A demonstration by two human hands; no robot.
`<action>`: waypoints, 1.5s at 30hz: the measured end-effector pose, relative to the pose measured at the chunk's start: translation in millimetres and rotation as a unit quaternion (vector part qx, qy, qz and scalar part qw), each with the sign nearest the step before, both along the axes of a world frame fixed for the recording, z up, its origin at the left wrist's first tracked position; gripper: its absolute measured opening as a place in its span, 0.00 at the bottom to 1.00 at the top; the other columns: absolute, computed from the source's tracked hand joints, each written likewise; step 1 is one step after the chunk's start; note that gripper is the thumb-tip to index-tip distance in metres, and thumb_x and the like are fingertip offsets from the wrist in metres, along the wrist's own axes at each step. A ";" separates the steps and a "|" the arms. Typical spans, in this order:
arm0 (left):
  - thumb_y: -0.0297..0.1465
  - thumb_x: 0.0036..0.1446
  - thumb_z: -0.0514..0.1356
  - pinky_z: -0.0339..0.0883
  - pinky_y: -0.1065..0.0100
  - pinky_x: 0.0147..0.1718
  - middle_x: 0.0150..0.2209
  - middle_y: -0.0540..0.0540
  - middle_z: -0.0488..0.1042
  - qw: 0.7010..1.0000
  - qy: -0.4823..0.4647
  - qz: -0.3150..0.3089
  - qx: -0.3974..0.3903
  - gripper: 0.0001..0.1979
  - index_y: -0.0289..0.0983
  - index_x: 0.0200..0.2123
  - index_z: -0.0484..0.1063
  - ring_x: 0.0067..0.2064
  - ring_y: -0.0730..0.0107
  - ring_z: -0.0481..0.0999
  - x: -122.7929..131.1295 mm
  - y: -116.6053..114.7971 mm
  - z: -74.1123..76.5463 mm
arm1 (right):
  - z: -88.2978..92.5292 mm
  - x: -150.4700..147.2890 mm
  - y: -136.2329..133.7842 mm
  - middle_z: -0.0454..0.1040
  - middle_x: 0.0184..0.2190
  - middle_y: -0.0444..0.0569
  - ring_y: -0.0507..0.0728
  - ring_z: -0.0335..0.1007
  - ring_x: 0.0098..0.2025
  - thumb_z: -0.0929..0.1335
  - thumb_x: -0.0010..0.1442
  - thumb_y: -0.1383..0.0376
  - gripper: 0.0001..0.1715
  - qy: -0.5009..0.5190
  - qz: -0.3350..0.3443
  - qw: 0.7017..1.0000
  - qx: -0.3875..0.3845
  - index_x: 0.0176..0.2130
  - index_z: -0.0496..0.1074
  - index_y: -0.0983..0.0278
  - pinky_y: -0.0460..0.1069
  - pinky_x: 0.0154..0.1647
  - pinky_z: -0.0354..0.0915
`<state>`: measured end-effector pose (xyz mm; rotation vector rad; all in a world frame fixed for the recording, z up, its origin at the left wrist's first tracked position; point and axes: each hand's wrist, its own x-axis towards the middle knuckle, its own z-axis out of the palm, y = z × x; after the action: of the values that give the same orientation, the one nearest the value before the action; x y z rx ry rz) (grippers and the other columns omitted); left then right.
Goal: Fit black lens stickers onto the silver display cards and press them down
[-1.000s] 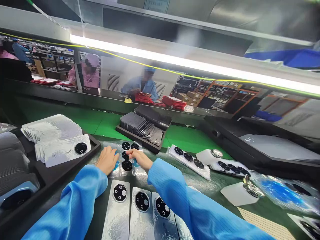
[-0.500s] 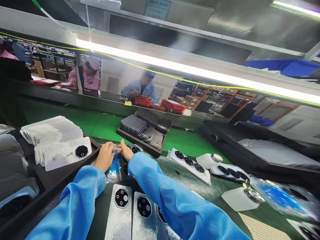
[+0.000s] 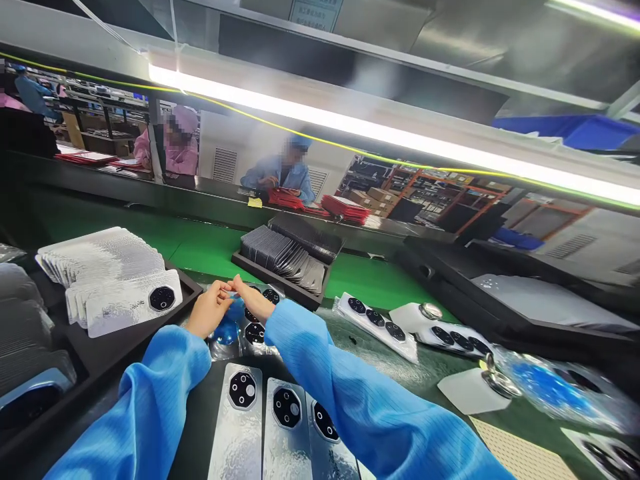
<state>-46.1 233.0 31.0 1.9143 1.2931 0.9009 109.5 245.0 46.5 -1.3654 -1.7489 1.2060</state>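
My left hand (image 3: 207, 310) and my right hand (image 3: 253, 299) meet at the fingertips above the bench. Both pinch at something small between them; a bluish sliver shows there, too little to name. Beneath them lies a clear plastic bag with blue pieces (image 3: 227, 333). Black round camera-lens covers (image 3: 255, 333) in clear film lie beside it, partly behind my right hand. Nearer to me, silvery phone back panels stand in a row: one on the left (image 3: 235, 433), one in the middle (image 3: 287, 440), and one partly under my right sleeve (image 3: 327, 450).
A black tray at left holds fanned silvery panels (image 3: 125, 307). Dark panels (image 3: 280, 257) fill another tray on the green belt (image 3: 200, 247). Right of my hands are strips of lens covers (image 3: 377, 323), two white dispenser bottles (image 3: 477, 392) and a bag with blue contents (image 3: 555, 390). Co-workers sit opposite.
My fingertips have shifted slightly up, and my right hand has flattened out more. The greyish piece seen between them earlier is now hidden. The whole view has shifted slightly.
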 end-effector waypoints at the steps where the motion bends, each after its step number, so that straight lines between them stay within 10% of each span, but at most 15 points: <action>1: 0.36 0.64 0.58 0.73 0.59 0.42 0.47 0.43 0.72 1.000 0.027 0.006 0.006 0.14 0.35 0.50 0.68 0.43 0.65 0.75 -2.0 0.9 -1.2 | 2.1 7.1 -3.2 0.70 0.53 0.52 0.59 0.70 0.51 0.66 0.65 0.59 0.18 -0.034 -0.001 0.999 0.007 0.52 0.69 0.63 0.60 0.51 0.67; 12: 0.36 0.64 0.58 0.69 0.53 0.48 0.52 0.42 0.69 0.961 0.241 0.032 0.132 0.15 0.35 0.51 0.68 0.50 0.60 0.73 0.1 -4.5 -0.9 | -11.8 59.5 -50.1 0.71 0.50 0.52 0.59 0.71 0.48 0.68 0.64 0.60 0.17 -0.324 0.022 0.946 -0.002 0.51 0.69 0.65 0.58 0.47 0.69; 17: 0.30 0.61 0.60 0.63 0.55 0.51 0.48 0.44 0.72 0.948 0.272 -0.031 0.165 0.10 0.37 0.46 0.69 0.53 0.59 0.68 8.2 -23.6 11.3 | -13.4 51.9 -50.0 0.70 0.49 0.51 0.58 0.70 0.46 0.68 0.64 0.59 0.17 -0.344 0.027 0.938 0.017 0.50 0.69 0.65 0.57 0.46 0.69; 22: 0.33 0.47 0.71 0.54 0.52 0.58 0.53 0.42 0.71 0.934 0.292 -0.124 0.162 0.30 0.39 0.52 0.64 0.61 0.53 0.62 17.6 -44.1 7.7 | -14.9 51.2 -41.9 0.70 0.49 0.51 0.58 0.71 0.46 0.68 0.64 0.59 0.18 -0.363 0.044 0.931 0.014 0.50 0.69 0.65 0.57 0.46 0.69; 26: 0.35 0.48 0.70 0.41 0.43 0.62 0.54 0.41 0.71 0.929 0.308 -0.138 0.155 0.30 0.38 0.53 0.62 0.64 0.49 0.58 18.5 -47.0 5.6 | -17.0 51.5 -35.2 0.71 0.49 0.51 0.58 0.71 0.46 0.68 0.64 0.60 0.17 -0.370 0.050 0.928 0.014 0.50 0.69 0.66 0.57 0.45 0.70; 45: 0.36 0.53 0.66 0.34 0.37 0.62 0.52 0.40 0.73 0.923 0.326 -0.152 0.134 0.26 0.37 0.53 0.63 0.64 0.45 0.58 17.2 -49.2 9.7 | -15.0 53.6 -58.6 0.65 0.46 0.49 0.52 0.68 0.36 0.76 0.49 0.65 0.27 -0.337 0.057 0.937 0.080 0.48 0.69 0.65 0.52 0.41 0.67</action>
<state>-28.9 183.8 40.7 2.6847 1.1985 0.2849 163.1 186.4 31.5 -1.7190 -2.3541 0.6504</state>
